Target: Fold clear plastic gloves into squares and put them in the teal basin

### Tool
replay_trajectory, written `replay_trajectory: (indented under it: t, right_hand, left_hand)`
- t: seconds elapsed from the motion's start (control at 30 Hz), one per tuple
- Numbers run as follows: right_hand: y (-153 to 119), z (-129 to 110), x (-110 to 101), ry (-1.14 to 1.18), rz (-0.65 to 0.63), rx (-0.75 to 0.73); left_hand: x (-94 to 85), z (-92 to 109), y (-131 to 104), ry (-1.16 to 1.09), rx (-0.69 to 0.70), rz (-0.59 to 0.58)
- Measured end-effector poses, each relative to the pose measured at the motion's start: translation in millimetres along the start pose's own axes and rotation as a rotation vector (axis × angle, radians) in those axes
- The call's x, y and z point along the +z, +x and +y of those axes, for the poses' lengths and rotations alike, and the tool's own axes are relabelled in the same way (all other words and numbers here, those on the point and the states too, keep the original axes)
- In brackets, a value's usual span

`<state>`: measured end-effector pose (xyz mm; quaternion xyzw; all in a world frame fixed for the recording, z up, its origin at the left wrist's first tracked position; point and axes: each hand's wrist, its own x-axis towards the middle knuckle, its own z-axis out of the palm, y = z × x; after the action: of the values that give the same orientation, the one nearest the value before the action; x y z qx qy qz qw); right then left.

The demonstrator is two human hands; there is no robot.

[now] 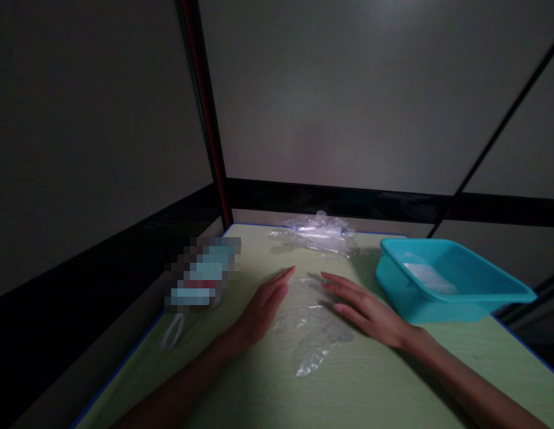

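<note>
A thin clear plastic piece [310, 322], wrinkled and see-through, lies on the pale green table [259, 387] between my two hands. My left hand [265, 304] is at its left edge, fingers stretched forward and holding nothing. On the other side, my right hand [364, 307] reaches in over the upper right part of the plastic with its fingers spread; it holds nothing. Whether the fingertips touch the plastic I cannot tell.
Crumpled clear plastic [321, 232] lies at the table's back edge. A turquoise basin [438, 307] with a white packet [426, 277] inside stands at the right. A blurred-out item [205, 271] with a white loop [173, 330] is at the left. Walls rise behind and at left.
</note>
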<state>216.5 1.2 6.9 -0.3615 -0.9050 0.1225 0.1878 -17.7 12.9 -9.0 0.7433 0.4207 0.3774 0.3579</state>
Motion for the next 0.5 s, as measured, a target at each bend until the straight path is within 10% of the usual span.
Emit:
replay_trajectory:
  t: [0.23,0.5]
  right_hand:
    - [-38,-2,-9,-0.390,-0.076,-0.246]
    - [-39,-3,0,-0.591,-0.007,-0.434]
  left_hand:
    - [5.4,-8,8,-0.640,-0.020,-0.291]
    - [14.7,-17,6,-0.722,-0.108,-0.429]
